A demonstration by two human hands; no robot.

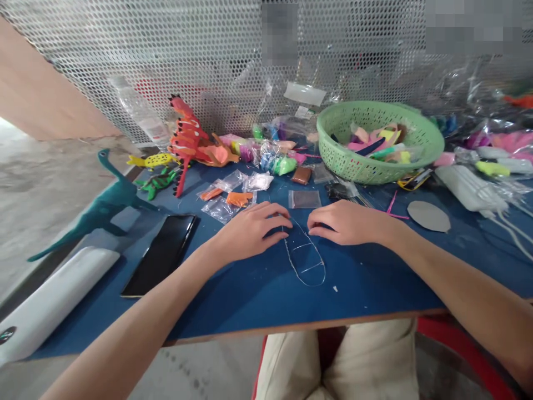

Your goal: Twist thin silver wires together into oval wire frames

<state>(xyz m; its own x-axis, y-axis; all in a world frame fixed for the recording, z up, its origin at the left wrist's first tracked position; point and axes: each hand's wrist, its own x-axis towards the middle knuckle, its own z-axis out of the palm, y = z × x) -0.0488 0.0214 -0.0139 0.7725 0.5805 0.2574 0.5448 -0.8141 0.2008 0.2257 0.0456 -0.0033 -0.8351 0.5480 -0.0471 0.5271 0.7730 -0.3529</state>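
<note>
A thin silver wire frame (306, 258), bent into a loop with a crossbar, lies on the blue table (250, 294). My left hand (250, 229) rests on the table with its fingers curled and pinched on the wire's upper left end. My right hand (347, 222) lies opposite, its fingers closed on the wire's upper right end. Both forearms reach in from the near edge.
A black phone (160, 254) and a white cylinder (50, 303) lie at left. Clay dinosaurs stand beyond: teal (100, 208), red (187, 139), yellow (152, 161). Small plastic bags (233, 194), a green basket (378, 141) of clay pieces, a grey oval (428, 215) and a mesh wall behind.
</note>
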